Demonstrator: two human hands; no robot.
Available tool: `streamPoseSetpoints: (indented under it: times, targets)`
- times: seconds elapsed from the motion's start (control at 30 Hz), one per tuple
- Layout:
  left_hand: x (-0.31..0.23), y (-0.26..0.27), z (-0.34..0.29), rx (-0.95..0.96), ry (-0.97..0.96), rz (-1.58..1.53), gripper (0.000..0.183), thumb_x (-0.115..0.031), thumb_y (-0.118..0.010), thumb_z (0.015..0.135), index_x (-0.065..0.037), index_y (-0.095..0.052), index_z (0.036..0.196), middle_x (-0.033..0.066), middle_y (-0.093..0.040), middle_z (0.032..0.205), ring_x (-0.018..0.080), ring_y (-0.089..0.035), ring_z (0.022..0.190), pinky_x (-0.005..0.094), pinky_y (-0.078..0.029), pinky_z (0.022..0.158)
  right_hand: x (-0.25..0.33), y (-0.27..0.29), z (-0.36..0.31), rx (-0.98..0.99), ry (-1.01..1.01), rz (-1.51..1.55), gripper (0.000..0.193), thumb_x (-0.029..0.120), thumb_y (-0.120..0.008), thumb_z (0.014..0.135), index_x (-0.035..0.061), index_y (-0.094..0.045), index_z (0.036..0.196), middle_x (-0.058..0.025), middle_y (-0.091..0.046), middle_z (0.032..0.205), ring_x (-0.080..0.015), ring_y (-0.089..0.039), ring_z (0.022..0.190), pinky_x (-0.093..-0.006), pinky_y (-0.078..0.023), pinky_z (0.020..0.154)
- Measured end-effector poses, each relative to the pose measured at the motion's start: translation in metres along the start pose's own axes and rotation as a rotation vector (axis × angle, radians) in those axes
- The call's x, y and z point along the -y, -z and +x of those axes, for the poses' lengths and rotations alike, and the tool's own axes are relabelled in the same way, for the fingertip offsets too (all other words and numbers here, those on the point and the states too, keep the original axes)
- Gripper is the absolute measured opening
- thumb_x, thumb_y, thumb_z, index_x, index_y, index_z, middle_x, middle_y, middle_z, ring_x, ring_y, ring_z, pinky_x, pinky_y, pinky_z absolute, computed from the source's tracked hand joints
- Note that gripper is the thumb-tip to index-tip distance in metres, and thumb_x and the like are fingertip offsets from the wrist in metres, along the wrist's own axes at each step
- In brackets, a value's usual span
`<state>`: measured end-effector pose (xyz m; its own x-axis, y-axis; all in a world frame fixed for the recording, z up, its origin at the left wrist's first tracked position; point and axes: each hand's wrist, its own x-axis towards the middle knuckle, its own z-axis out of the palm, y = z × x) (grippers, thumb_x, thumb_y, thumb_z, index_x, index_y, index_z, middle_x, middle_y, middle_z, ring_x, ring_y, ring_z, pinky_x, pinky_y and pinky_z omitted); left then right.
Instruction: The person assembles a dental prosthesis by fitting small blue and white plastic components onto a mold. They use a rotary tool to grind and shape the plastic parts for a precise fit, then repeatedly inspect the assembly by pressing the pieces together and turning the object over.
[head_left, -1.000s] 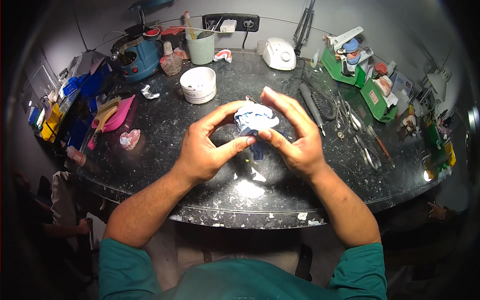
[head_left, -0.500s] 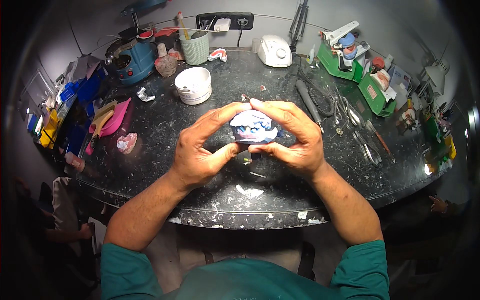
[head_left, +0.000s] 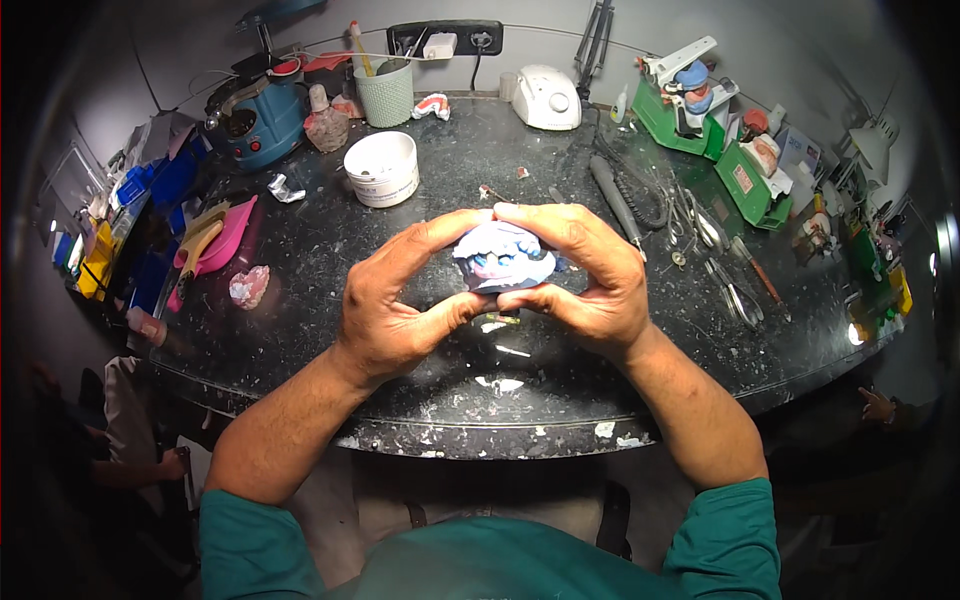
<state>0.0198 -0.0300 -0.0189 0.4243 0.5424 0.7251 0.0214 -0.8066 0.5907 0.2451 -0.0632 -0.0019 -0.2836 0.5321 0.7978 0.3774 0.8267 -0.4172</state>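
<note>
Between both hands I hold a dental cast (head_left: 503,256), pale blue-white with a pinkish patch and darker blue marks around the teeth. My left hand (head_left: 398,290) grips its left side, fingers over the top and thumb underneath. My right hand (head_left: 595,275) does the same from the right, so the fingertips of the two hands meet above it. The cast is raised over the dark speckled bench (head_left: 440,405). Its back and underside are hidden from view.
A white tub (head_left: 382,185) stands beyond my left hand. Leftward lie a pink dental model (head_left: 249,287) and a pink dustpan (head_left: 230,238). Rightward are a grey handpiece (head_left: 614,195) with its cord, metal tools (head_left: 733,292) and green boxes (head_left: 752,190). A white control unit (head_left: 546,97) sits behind.
The cast has tilted slightly, and both hands keep their hold on it. The whole view has shifted a little.
</note>
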Motion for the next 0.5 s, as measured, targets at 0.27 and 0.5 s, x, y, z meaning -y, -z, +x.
streamPoseSetpoints:
  times: [0.27,0.5]
  targets:
    - [-0.0008,-0.0009,0.0012,0.005,0.022,-0.027,0.059,-0.013,-0.085,0.075,-0.002,-0.063,0.129,0.0164,-0.068,0.124,0.0269,-0.065,0.117,0.0365,-0.05,0.101,-0.0014,0.0003,-0.0007,0.014,0.001,0.003,0.06,0.019,-0.088,0.072,0.0042,-0.067,0.126,-0.0113,-0.07,0.123,-0.0265,-0.067,0.108,-0.0362,-0.053,0.095]
    - [0.0001,-0.0017,0.0018,-0.004,-0.015,-0.079,0.062,-0.003,-0.081,0.071,-0.003,-0.062,0.131,0.0166,-0.066,0.128,0.0278,-0.063,0.12,0.037,-0.049,0.104,-0.0002,-0.0009,-0.0006,0.001,0.022,0.018,0.064,0.018,-0.089,0.07,0.0044,-0.067,0.128,-0.0122,-0.068,0.125,-0.0272,-0.065,0.112,-0.0367,-0.053,0.096]
